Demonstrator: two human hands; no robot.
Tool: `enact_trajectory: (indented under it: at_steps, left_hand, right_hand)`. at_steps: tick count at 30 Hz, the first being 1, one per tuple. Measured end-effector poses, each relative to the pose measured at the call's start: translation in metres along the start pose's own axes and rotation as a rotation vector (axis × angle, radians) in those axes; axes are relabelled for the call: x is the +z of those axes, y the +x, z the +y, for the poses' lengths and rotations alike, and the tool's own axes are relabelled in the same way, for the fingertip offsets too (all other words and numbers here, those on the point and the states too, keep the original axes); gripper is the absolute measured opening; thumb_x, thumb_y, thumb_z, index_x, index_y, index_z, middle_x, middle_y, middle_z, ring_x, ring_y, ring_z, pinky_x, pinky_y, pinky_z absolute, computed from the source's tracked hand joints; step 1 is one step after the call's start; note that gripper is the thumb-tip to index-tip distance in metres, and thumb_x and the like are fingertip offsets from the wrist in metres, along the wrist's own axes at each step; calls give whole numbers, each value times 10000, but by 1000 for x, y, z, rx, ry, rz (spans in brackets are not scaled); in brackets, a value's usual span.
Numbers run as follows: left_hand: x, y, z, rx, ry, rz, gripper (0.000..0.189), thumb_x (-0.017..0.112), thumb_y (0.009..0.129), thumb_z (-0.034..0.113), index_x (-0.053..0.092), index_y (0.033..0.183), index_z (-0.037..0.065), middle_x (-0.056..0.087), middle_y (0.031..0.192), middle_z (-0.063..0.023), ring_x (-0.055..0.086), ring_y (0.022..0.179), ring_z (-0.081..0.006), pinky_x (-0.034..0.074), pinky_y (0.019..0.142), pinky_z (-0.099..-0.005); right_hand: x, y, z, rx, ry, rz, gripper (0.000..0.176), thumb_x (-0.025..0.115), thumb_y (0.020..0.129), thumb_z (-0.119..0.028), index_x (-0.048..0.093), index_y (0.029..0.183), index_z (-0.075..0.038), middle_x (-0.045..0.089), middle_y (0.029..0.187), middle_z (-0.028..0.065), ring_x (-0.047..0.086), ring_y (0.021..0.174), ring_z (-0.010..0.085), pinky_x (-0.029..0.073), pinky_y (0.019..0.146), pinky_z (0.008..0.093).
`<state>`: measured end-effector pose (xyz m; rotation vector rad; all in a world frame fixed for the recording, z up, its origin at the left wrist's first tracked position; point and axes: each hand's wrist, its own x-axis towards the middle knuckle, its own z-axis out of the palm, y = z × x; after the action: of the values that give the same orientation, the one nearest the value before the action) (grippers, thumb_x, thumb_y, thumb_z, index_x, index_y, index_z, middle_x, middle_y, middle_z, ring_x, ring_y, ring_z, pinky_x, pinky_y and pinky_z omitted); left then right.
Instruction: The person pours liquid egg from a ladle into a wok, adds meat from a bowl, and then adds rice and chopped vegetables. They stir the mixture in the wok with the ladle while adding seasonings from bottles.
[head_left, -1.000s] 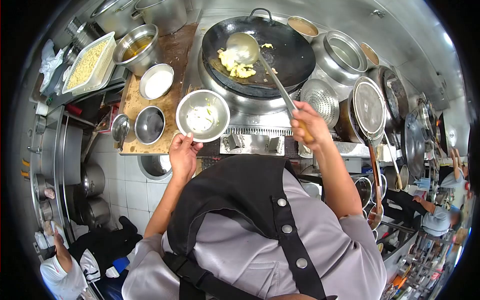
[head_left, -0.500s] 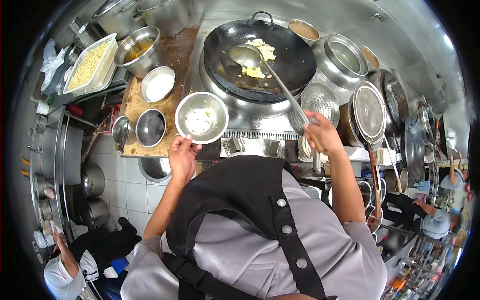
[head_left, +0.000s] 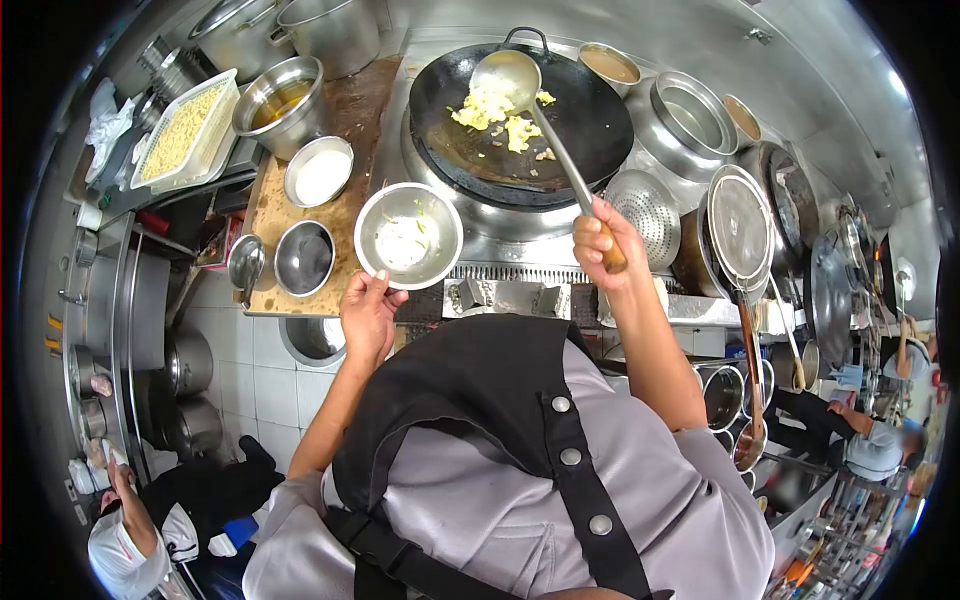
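The ladle's [head_left: 562, 158] head had just swung to the far side of the wok [head_left: 590, 125], and the right grip [head_left: 608, 242] had come inward with it, closed around the wooden end of the handle. That left the yellow, egg-like pieces [head_left: 485, 108] beyond the right grip, against and just on the near side of the ladle head, with smaller scraps strewn over the dark metal, so they seemed within easy reach of another stroke.

The left grip [head_left: 368, 310] was pinched on the near rim of a metal bowl [head_left: 446, 232], thumb on top; the bowl had hardly shifted, and green shreds and a pale film showed inside it. It sat between that grip and the wok.

On the wooden tabletop [head_left: 272, 205], left of the left grip, stood a dark-looking bowl [head_left: 304, 258] and, farther away, a bowl of white contents [head_left: 290, 176]. Past these stood a pot of amber liquid [head_left: 288, 135] and a white basket [head_left: 226, 112] of pale strips. A perforated skimmer [head_left: 642, 220] lay just right of the right grip, a mesh strainer [head_left: 740, 225] farther right.

Behind ran steel walls; pale floor tiles [head_left: 275, 390] showed below the left grip, and other people [head_left: 125, 540] were at the room's edges.
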<state>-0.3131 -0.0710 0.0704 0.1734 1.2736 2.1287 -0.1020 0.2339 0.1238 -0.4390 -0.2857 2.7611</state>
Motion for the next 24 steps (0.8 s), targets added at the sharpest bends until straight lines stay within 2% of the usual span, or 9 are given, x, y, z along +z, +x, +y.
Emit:
enact_trajectory:
  at_steps: [4,5,7,9,13,16,19,22,24]
  left_hand:
    - [1,-1,1,-16,-26,23,140,574,1007,95,538,873,77,616,828,-41,609,732,-124,563,688,-283]
    - [2,-2,2,-16,-27,19,140,574,1007,95,538,873,77,616,828,-41,609,732,-124,563,688,-283]
    - [2,-2,4,-24,-8,19,138,575,1006,91,539,874,76,617,834,-40,610,738,-124,565,685,-284]
    - [1,-3,5,-8,-19,9,139,574,1006,89,539,872,75,617,834,-40,611,739,-124,566,685,-285]
    - [-7,-6,6,17,-35,50,147,574,1006,88,539,864,73,616,826,-40,611,737,-124,568,682,-288]
    - [-8,-7,8,10,-31,82,150,580,1004,91,538,860,75,621,828,-43,613,742,-127,569,682,-289]
    - [-11,1,-4,-12,-65,9,149,586,1002,96,540,861,75,629,832,-46,618,742,-129,569,681,-288]
    - [4,2,-3,-11,-25,-31,152,588,1003,102,542,862,70,631,830,-49,621,739,-130,569,680,-287]
    - [14,0,-1,-14,-13,-35,151,590,1002,103,542,862,69,631,828,-49,623,738,-131,569,679,-287]
  right_hand:
    - [15,9,2,-53,-519,266,296,608,952,-104,466,1206,-161,550,746,56,469,501,111,362,416,266]
    - [18,10,10,-56,-520,266,296,608,952,-104,466,1206,-161,550,746,56,469,501,111,362,416,266]
    - [24,12,26,-162,-1004,439,368,611,940,-86,457,1269,-143,551,744,56,486,506,116,382,416,272]
    - [11,-13,0,-151,-863,353,401,614,934,-86,494,1316,-93,533,696,18,493,494,105,381,400,267]
    - [30,-92,-8,-223,-1396,403,453,598,919,-36,496,1361,-35,538,637,20,477,436,93,352,370,247]
    - [35,-117,-39,-72,-1400,426,472,577,906,-9,511,1373,-33,532,629,28,490,450,101,359,385,243]
    - [21,-70,-40,-188,-1548,452,482,613,910,-55,505,1378,-23,536,647,29,505,467,111,391,417,256]
    - [4,-11,-29,-311,-1396,460,502,624,921,-84,465,1393,-18,547,670,40,508,480,118,405,431,269]
    - [-10,23,-19,-500,-1129,511,452,614,943,-87,460,1367,-84,550,681,38,500,492,116,400,420,282]
